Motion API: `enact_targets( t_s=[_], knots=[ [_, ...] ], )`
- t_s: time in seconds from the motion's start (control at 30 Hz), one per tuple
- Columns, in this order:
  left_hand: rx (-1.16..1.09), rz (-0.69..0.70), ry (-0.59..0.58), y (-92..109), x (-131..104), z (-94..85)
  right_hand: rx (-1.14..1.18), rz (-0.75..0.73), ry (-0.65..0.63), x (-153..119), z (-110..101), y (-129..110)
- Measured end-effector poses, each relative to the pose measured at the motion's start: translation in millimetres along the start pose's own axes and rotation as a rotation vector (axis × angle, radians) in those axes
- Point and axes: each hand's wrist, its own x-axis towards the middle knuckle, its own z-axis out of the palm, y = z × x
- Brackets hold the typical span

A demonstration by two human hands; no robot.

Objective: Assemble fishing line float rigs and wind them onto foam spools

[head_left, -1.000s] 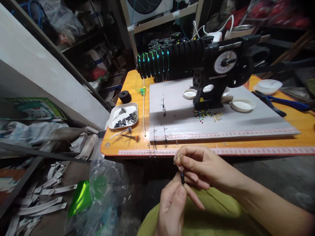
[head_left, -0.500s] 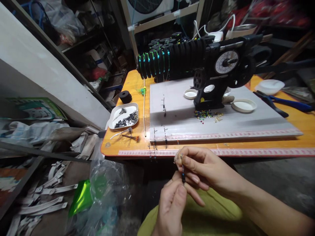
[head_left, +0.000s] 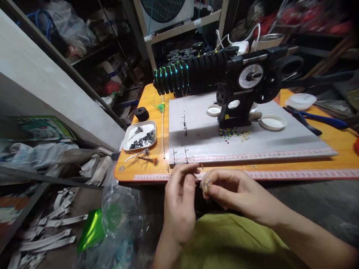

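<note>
My left hand point(head_left: 179, 209) is raised near the front edge of the table, its fingers apart and nothing visible in them. Close to its right, my right hand point(head_left: 231, 188) is closed in a pinch. A small thin piece point(head_left: 208, 182) with a pale and yellowish end sticks out between that thumb and forefinger; the rest is hidden by the fingers. Just beyond my left hand, small dark beaded wire pieces point(head_left: 186, 155) hang over the front of the grey board point(head_left: 202, 145). A printed measuring tape point(head_left: 280, 174) runs along the table edge.
A black machine point(head_left: 238, 93) with a dial and a row of black spools point(head_left: 179, 76) stands on the board. Coloured beads point(head_left: 228, 133) lie before it. At left are a white tray point(head_left: 126, 136) of small parts and a black spool point(head_left: 141, 113). Blue-handled pliers point(head_left: 325, 117) lie at right.
My left hand has let go of the thin dark-beaded strand and moved up and left, its fingers spreading. My right hand keeps its pinch. The view has shifted slightly.
</note>
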Motion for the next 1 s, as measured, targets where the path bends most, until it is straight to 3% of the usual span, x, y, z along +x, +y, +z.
enact_targets(
  t_s=[0.1,0.2,0.3,0.43,0.5,0.67,1.0],
  knots=[
    [-0.26,-0.062,-0.073,-1,15,17.2,-0.195,-0.101,0.068,-2,-7,-3],
    [-0.395,-0.041,-0.035,-3,21,26.8,-0.438,-0.209,0.168,0,-23,-13],
    [-0.416,-0.055,-0.028,-4,20,27.5,-0.217,-0.15,0.135,12,-34,-35],
    [-0.467,-0.064,-0.064,-4,19,26.4,0.224,0.049,-0.222,39,-24,-59],
    [-0.547,-0.088,-0.064,-3,18,26.6,0.326,0.11,-0.28,50,-15,-61],
    [-0.739,-0.19,-0.089,-1,17,27.0,0.37,0.133,-0.215,61,-4,-52],
    [-0.796,-0.304,-0.112,-12,1,35.8,0.352,0.118,-0.138,52,-11,-55]
  ],
)
